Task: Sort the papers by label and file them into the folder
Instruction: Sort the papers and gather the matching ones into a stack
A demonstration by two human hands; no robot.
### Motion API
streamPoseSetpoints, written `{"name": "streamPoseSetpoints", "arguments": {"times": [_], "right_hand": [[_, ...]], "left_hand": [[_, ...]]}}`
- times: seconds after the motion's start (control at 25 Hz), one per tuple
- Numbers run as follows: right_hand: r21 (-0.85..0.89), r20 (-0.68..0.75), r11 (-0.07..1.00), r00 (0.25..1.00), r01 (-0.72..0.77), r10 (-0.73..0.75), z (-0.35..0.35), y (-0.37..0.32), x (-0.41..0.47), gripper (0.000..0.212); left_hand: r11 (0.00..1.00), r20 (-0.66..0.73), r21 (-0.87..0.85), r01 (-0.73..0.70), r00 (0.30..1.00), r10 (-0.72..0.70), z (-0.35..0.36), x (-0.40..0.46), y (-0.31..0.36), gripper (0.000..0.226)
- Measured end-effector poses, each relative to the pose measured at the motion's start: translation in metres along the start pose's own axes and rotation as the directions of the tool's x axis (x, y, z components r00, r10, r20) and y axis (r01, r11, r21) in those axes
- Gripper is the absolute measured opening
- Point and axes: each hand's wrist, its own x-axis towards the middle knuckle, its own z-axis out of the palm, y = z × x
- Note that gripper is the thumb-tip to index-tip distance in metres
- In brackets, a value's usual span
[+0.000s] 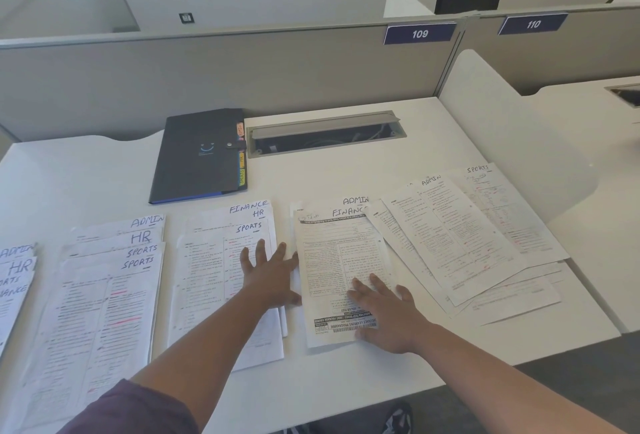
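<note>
Head view: a white desk carries stacks of labelled papers in a row, with a dark folder lying closed behind them. The left hand rests flat, fingers spread, on the SPORTS stack. The right hand presses flat on the middle stack.
</note>
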Motion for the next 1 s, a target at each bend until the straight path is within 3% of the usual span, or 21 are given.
{"name": "streamPoseSetpoints", "arguments": {"times": [0.36, 0.72, 1.0], "right_hand": [[-0.028, 0.008, 1.000, 1.000, 0.010, -0.010, -0.017, 0.005, 0.013, 0.081], [-0.045, 0.017, 0.999, 0.999, 0.030, -0.029, -0.023, 0.005, 0.018, 0.081], [-0.032, 0.004, 0.999, 1.000, 0.011, -0.011, -0.015, 0.003, 0.014, 0.082]], "left_hand": [[0.998, 0.003, 0.030, 0.060, 0.998, -0.060, 0.000, 0.000, 0.006, 0.108], [0.994, 0.057, -0.095, 0.062, 0.997, -0.057, 0.003, 0.002, -0.002, 0.111], [0.982, 0.060, -0.189, -0.015, 0.998, 0.027, 0.012, 0.004, -0.007, 0.110]]}}
